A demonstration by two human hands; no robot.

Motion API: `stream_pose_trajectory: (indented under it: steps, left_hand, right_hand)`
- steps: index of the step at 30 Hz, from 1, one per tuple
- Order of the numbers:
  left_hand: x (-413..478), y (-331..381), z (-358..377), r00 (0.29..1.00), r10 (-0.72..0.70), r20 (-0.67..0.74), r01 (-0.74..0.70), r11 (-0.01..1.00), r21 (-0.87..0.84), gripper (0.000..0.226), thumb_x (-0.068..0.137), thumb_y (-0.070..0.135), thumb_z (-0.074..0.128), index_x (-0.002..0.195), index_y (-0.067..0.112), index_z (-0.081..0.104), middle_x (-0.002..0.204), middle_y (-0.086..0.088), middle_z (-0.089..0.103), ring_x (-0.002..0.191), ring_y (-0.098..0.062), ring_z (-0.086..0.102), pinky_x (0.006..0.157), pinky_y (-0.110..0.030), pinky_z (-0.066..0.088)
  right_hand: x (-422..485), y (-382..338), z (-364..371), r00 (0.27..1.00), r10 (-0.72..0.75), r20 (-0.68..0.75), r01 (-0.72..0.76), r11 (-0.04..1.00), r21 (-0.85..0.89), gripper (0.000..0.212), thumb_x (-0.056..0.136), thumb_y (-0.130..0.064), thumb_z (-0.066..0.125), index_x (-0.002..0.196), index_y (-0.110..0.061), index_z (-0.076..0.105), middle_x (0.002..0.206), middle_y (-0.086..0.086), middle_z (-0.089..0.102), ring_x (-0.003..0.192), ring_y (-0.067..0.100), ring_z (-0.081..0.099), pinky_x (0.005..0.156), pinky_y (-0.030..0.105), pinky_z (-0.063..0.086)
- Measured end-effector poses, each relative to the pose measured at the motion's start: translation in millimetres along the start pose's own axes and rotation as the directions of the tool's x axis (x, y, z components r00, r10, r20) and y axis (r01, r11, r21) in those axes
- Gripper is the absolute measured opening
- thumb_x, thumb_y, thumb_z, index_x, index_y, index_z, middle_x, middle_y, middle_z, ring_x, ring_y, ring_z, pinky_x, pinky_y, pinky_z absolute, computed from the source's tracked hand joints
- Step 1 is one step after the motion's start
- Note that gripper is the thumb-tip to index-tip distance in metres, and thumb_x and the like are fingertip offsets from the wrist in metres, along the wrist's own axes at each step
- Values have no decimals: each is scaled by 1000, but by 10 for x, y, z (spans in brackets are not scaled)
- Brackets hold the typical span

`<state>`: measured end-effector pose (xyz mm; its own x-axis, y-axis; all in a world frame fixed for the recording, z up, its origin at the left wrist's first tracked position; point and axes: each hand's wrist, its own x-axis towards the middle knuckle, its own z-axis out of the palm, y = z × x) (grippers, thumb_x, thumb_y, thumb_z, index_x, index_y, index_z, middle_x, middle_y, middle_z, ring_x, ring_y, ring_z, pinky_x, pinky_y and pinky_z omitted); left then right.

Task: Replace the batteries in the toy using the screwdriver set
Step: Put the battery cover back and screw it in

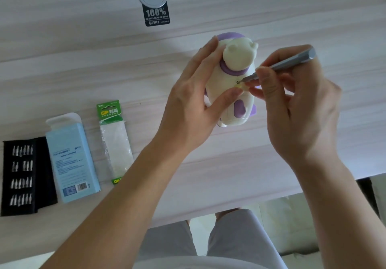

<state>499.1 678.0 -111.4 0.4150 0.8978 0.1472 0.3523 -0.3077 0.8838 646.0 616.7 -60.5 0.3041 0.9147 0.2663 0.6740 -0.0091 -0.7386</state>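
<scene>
The left hand and right hand curl, gripping.

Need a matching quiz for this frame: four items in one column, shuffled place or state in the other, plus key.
Things:
1. toy
2. screwdriver
3. bit case
4. battery pack

Places or states:
A. lying just right of the blue box
B. pinched in the right hand, tip at a small hole
C. gripped by the left hand
D. black, leftmost item, bits showing

Pairs: 1-C, 2-B, 3-D, 4-A
</scene>
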Motion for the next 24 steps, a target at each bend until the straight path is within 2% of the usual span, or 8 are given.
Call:
stream_pose_trajectory:
  steps: [5, 9, 13, 17, 20, 22, 24]
  left_hand:
    - [3, -8, 2, 1000, 6, -5, -7, 1000, -6, 61, 93, 32, 70, 145, 8, 49, 155, -6, 42, 138, -16, 47, 95, -15, 44]
    - [0, -11, 2, 1000, 7, 3, -7, 1000, -9, 61, 92, 33, 70, 144, 9, 49, 155, -5, 42, 135, -15, 49, 90, -12, 43]
    - [4, -4, -18, 1000, 0, 16, 0, 1000, -13, 60, 92, 32, 69, 144, 10, 50, 155, -3, 42, 130, -16, 52, 86, -11, 42]
    - [4, 16, -29, 999, -43, 23, 43, 999, -1, 62, 89, 30, 72, 145, 18, 49, 155, 4, 41, 133, -9, 48, 96, -19, 46]
    - [16, 44, -34, 998, -59, 11, 59, 998, 16, 62, 88, 30, 73, 144, 20, 50, 154, 7, 42, 136, -5, 45, 105, -30, 46]
    - [22, 48, -37, 999, -53, 7, 53, 998, 25, 61, 87, 29, 73, 144, 19, 51, 153, 5, 43, 137, -6, 44, 107, -30, 44]
    - [23, 47, -38, 998, -59, 6, 59, 998, 34, 61, 87, 29, 73, 143, 18, 51, 153, 5, 43, 137, -6, 44, 109, -25, 41]
  right_hand:
    - [-2, -6, 3, 1000, -7, -7, 7, 1000, 9, 24, 103, -27, 52, 105, -5, 59, 84, -14, 62, 83, 10, 73, 69, 34, 61]
    - [1, -12, -37, 1000, -19, 8, 19, 1000, 4, 18, 101, -22, 59, 101, -5, 63, 83, -6, 68, 81, 7, 72, 68, 23, 59]
    - [40, -65, -130, 998, 44, 44, -46, 997, 56, 11, 96, -24, 67, 95, -13, 68, 83, -3, 72, 72, 10, 73, 65, 32, 60]
    - [169, -169, -288, 990, 62, 124, -52, 996, -79, 7, 87, -26, 74, 85, -19, 72, 78, -13, 72, 60, 13, 71, 61, 43, 58]
    - [281, -273, -407, 970, 55, 238, 6, 969, -247, 5, 85, -27, 73, 83, -23, 74, 73, -19, 69, 61, 11, 71, 66, 41, 57]
    - [343, -313, -447, 955, 41, 294, 68, 935, -349, 6, 86, -28, 72, 84, -22, 74, 71, -15, 70, 65, 13, 70, 69, 38, 56]
    - [375, -324, -442, 946, 13, 324, 126, 905, -406, 10, 89, -27, 68, 87, -18, 72, 73, -4, 70, 66, 23, 68, 69, 41, 56]
